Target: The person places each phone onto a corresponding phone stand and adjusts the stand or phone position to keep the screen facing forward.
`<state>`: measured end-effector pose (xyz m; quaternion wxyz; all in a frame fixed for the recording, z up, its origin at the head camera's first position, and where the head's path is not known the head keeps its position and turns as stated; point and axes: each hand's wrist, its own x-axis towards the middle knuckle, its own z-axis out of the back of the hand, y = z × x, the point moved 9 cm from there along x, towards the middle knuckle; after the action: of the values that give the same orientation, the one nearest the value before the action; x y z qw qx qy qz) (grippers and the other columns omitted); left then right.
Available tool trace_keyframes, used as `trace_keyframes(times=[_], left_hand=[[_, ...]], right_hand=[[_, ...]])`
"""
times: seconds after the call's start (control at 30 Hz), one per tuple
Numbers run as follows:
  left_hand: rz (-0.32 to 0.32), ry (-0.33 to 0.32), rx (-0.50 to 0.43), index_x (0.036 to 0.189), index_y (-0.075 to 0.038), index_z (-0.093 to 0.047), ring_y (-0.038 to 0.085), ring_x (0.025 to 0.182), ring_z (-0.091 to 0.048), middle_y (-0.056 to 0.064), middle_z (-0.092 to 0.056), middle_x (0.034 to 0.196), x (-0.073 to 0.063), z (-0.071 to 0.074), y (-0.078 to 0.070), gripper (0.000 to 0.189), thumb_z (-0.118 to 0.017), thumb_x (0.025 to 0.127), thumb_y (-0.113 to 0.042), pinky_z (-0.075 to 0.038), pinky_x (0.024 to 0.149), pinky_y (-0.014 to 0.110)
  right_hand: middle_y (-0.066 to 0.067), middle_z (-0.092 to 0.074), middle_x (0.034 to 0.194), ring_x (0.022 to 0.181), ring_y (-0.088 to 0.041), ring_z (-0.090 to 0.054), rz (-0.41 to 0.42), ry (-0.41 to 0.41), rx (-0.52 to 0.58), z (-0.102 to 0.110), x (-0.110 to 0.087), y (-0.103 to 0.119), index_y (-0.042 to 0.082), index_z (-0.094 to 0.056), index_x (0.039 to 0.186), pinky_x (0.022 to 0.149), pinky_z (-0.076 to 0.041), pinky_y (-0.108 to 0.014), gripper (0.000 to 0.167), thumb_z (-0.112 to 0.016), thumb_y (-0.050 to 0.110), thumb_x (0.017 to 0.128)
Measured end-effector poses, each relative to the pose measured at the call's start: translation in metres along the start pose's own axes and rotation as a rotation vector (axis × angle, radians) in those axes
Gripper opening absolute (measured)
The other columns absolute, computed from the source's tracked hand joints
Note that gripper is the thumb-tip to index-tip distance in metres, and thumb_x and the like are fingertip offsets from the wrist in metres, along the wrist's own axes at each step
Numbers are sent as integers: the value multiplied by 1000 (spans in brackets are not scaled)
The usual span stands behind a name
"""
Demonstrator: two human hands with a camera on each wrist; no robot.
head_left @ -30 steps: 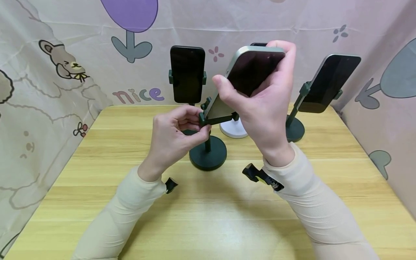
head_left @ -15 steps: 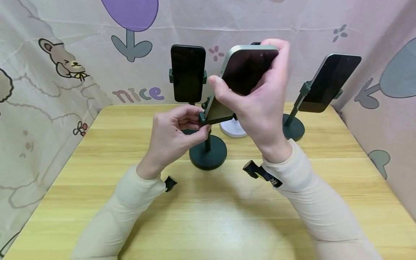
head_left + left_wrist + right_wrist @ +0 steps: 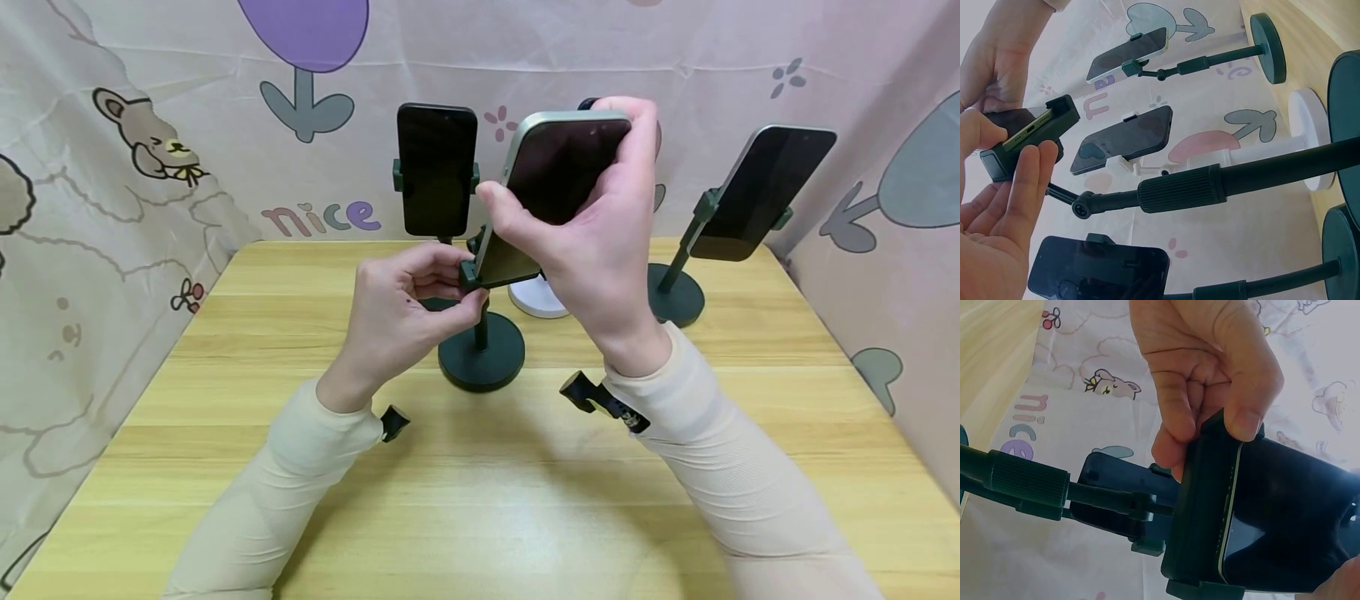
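Note:
My right hand [image 3: 600, 225] grips a smartphone [image 3: 566, 162] with a pale green edge and dark screen, thumb on one side and fingers on the other. The phone leans back, its lower end in the clamp [image 3: 469, 275] of a dark green phone stand [image 3: 482, 357]. With thumb and fingers, my left hand [image 3: 405, 304] pinches the clamp's left end. In the left wrist view, the phone's bottom edge [image 3: 1027, 130] lies between the clamp's two end hooks. In the right wrist view, the left thumb [image 3: 1246, 422] presses at the clamp's end beside the phone's corner.
Behind stand a black phone [image 3: 437, 171] on a green stand and, at right, a silver-edged phone [image 3: 761, 192] on another green stand [image 3: 678, 296]. A white stand's base [image 3: 538, 297] shows between them; its phone is mostly hidden in the head view. Printed cloth [image 3: 315, 196] hangs behind the wooden table [image 3: 480, 500].
My right hand and the upper part of the phone have shifted left. The left hand has kept its hold on the clamp, and the stand's base has stayed in place.

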<state>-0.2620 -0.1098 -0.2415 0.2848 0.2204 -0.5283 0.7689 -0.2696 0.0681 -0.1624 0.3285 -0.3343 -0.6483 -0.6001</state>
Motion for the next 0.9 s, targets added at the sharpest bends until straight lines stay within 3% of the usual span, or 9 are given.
trace_keyframes(times=[0.13,0.37,0.9], left_hand=[[1,4,0,104,6,-77,14,79,-78,16,-80,95,0,0,0,23,-84,82,7,-66,77,26],[-5,5,-29,103,6,-78,10,79,-78,16,-81,95,1,0,0,22,-85,82,8,-66,77,28],[24,-17,-56,104,6,-78,7,78,-76,16,-80,94,1,2,4,25,-87,81,9,-66,78,26]], right_hand=[[-5,-60,123,95,-27,-63,-48,-5,-31,2,0,-6,10,-45,120,81,-54,-32,62,-90,16,77],[-4,-66,106,91,-28,-63,-125,10,15,0,1,-13,11,-43,117,79,-54,-32,61,-89,10,76],[0,-69,101,96,-23,-65,-234,87,-36,-6,5,-19,9,-47,124,83,-53,-29,61,-89,10,79]])
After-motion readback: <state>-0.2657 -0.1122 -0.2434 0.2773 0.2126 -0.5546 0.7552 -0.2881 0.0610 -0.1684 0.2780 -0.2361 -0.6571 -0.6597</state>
